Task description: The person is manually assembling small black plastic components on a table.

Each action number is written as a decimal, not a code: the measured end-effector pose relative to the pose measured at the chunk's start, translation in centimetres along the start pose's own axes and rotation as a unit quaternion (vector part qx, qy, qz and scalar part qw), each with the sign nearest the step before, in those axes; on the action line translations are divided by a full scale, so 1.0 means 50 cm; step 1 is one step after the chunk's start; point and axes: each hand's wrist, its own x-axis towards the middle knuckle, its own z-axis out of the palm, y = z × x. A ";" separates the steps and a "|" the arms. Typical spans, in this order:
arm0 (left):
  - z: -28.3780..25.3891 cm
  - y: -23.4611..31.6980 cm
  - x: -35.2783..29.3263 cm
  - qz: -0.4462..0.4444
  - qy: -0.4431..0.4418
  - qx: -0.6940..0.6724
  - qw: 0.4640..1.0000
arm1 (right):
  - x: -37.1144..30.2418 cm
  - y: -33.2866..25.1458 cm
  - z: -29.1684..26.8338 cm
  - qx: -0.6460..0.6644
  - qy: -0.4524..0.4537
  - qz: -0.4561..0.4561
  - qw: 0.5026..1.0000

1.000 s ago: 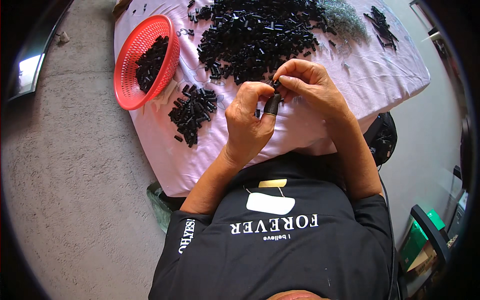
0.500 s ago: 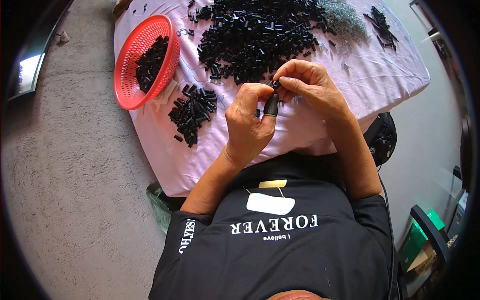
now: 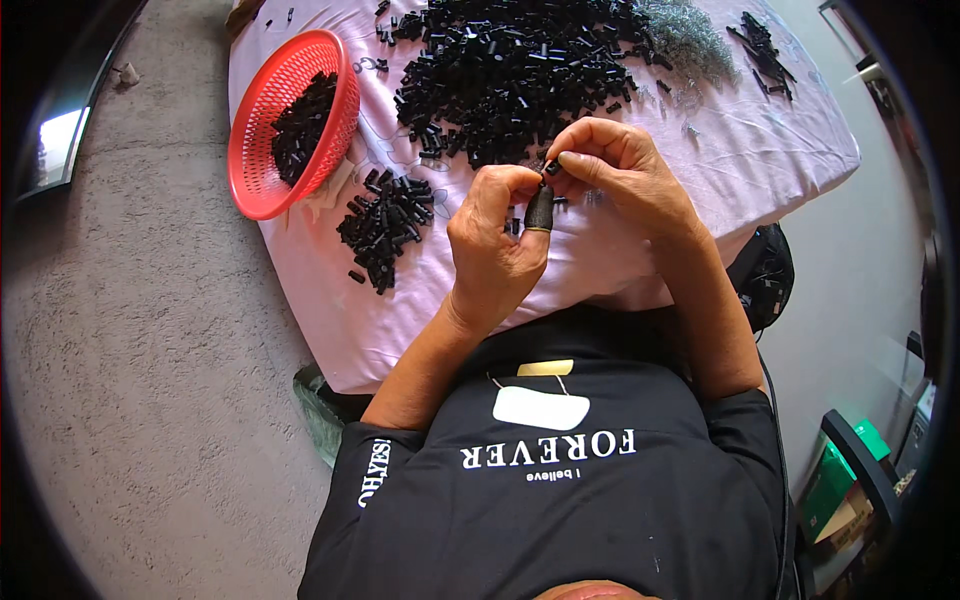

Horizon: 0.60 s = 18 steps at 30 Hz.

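Observation:
My right hand (image 3: 628, 178) pinches a small black cylindrical piece (image 3: 552, 168) between thumb and forefinger. Close against it, my left hand (image 3: 497, 240) is closed in a pinch at the near end of that piece; what sits between its fingertips is too small to tell. A black finger cot (image 3: 539, 209) covers the left thumb. Both hands are above the near side of a large heap of black cylindrical pieces (image 3: 510, 75). A few loose black pieces lie on the cloth under the fingers, partly hidden.
A pink cloth (image 3: 330, 320) covers the table. At the left, a tilted red plastic basket (image 3: 349, 115) holds more black pieces, with a smaller pile (image 3: 385, 225) beside it. Thin metal springs (image 3: 690, 45) form a tangled heap at the back right, near some long black parts (image 3: 765, 58).
The left fingertips have shifted slightly left, leaving a small gap beside the black piece in my right hand. That piece has tilted a little. The piles look the same.

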 end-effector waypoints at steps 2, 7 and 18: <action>-0.002 -0.002 0.000 -0.006 -0.001 -0.007 1.000 | -0.001 -0.004 0.001 0.002 -0.003 0.009 1.000; -0.004 -0.005 0.001 0.001 -0.007 -0.052 0.999 | -0.001 -0.006 -0.001 0.001 -0.006 0.004 1.000; -0.007 -0.002 0.009 0.008 -0.015 -0.063 0.998 | 0.001 -0.003 0.001 -0.005 -0.008 -0.005 1.000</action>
